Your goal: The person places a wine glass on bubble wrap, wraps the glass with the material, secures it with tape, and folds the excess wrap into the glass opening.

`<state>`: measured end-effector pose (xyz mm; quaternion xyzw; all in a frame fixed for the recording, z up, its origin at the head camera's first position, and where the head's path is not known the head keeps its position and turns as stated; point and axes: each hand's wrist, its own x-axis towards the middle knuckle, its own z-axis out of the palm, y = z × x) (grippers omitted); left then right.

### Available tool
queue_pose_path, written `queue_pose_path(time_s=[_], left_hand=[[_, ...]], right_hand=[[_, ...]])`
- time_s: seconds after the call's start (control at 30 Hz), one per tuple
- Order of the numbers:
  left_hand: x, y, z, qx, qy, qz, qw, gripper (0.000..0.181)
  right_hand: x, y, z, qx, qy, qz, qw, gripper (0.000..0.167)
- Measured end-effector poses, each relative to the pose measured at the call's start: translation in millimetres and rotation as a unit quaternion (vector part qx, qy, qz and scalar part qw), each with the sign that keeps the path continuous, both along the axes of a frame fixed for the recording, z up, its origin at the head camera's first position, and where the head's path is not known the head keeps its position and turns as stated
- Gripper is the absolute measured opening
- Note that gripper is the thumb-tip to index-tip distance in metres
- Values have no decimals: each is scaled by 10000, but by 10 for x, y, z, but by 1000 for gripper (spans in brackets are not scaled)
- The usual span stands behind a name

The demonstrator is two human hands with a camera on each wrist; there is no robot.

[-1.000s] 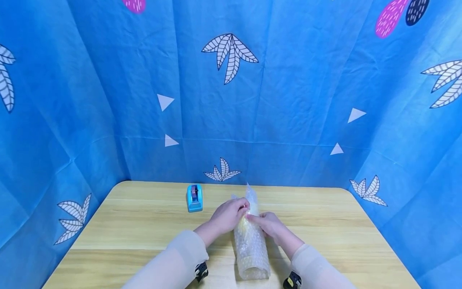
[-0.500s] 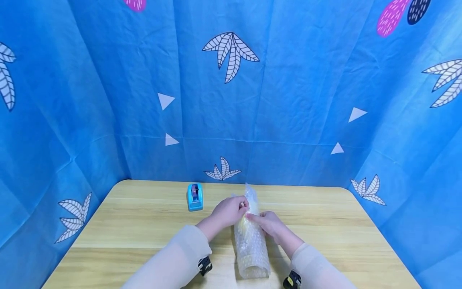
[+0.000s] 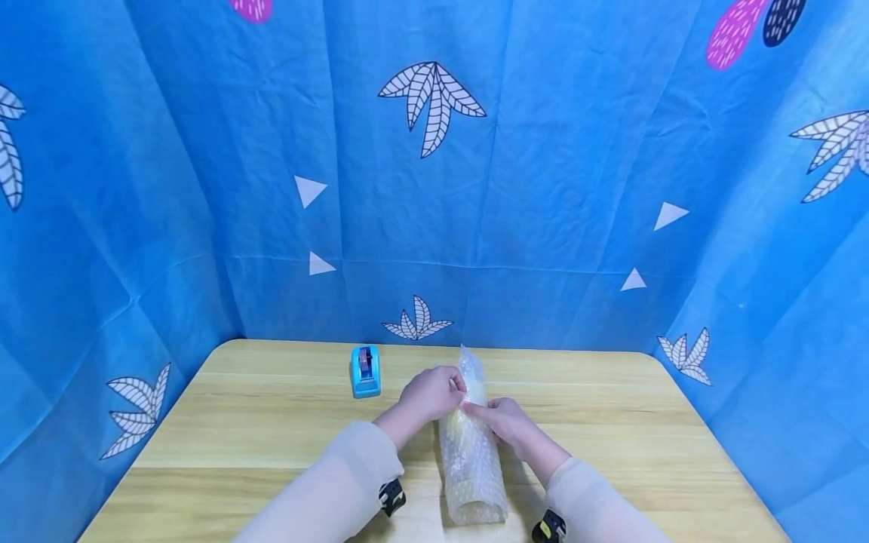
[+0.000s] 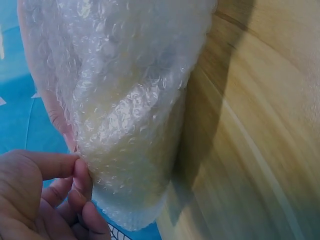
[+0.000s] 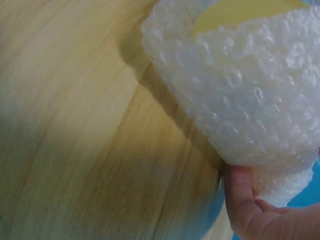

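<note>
A roll of bubble wrap (image 3: 474, 475) lies lengthwise on the table, wrapped around something yellow (image 5: 245, 14) that shows at its near open end. My left hand (image 3: 434, 392) is at the far part of the roll. In the left wrist view, the thumb and forefinger of that hand (image 4: 42, 195) pinch at the wrap's edge; whether a strip of tape is between them I cannot tell. From the right side, my right hand (image 3: 508, 424) grips the roll, thumb on top. Its other fingers are mostly hidden; the right wrist view shows fingers (image 5: 240, 197) against the wrap's side.
A blue tape dispenser (image 3: 366, 373) stands on the wooden table (image 3: 271, 422), left of the roll near the back edge. Behind and at both sides hangs a blue patterned curtain (image 3: 563, 188).
My left wrist and forearm have shifted slightly right and away from me, with the fingertips staying at the same part of the wrap. The right hand and the roll have barely moved.
</note>
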<state>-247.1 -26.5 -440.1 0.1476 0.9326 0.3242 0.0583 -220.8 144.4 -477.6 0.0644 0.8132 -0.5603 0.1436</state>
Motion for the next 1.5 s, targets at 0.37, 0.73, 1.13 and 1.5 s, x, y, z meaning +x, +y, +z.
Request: queue_pose_path(time_s=[0.37, 0.73, 1.13, 1.5], left_hand=[[-89, -47, -76, 481, -208, 248, 9983, 9], [-119, -62, -103, 592, -377, 262, 9972, 9], [-100, -84, -134, 716, -561, 218, 9956, 31], [-67, -60, -143, 675, -340, 345, 9965, 25]], right_hand=[[4, -3, 20, 183, -37, -56, 9998, 43], [7, -17, 35, 315, 74, 71, 9994, 45], [-7, 29, 100, 259, 28, 267, 9993, 46], [-89, -17, 136, 888, 149, 53, 9959, 57]])
